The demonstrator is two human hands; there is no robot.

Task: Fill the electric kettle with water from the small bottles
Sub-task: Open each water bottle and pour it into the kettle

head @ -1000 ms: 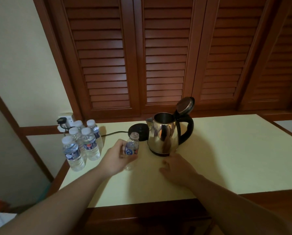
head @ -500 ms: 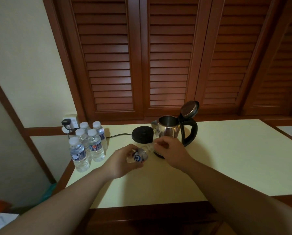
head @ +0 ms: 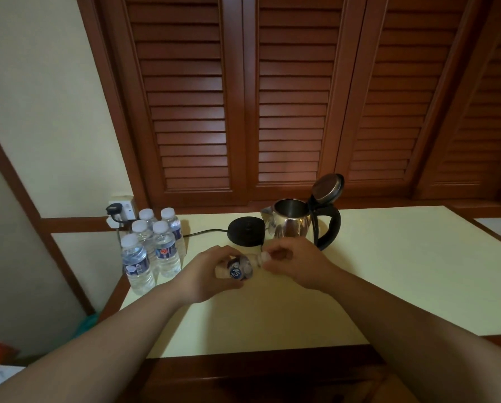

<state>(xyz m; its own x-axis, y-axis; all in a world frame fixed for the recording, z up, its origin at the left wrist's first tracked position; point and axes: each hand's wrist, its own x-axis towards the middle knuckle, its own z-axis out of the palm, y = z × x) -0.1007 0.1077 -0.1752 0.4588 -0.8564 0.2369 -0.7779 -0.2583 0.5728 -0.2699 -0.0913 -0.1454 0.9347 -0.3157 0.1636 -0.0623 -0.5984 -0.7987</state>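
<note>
A steel electric kettle (head: pixel 294 223) with a black handle stands on the pale table (head: pixel 389 271), off its base, its lid (head: pixel 327 187) tipped up. My left hand (head: pixel 211 274) grips a small water bottle (head: pixel 239 270) tilted on its side just in front of the kettle. My right hand (head: pixel 291 261) pinches the bottle's white cap (head: pixel 264 256). Several more small capped bottles (head: pixel 153 245) stand grouped at the table's left edge.
The kettle's round black base (head: pixel 246 232) sits left of the kettle, its cord running to a wall socket (head: pixel 121 210) behind the bottles. Brown louvred doors (head: pixel 272 97) rise behind the table. A dark wooden edge (head: pixel 258 365) runs along the table's front.
My left hand tilted the bottle from upright onto its side. My right hand left the table and closed on the bottle's cap.
</note>
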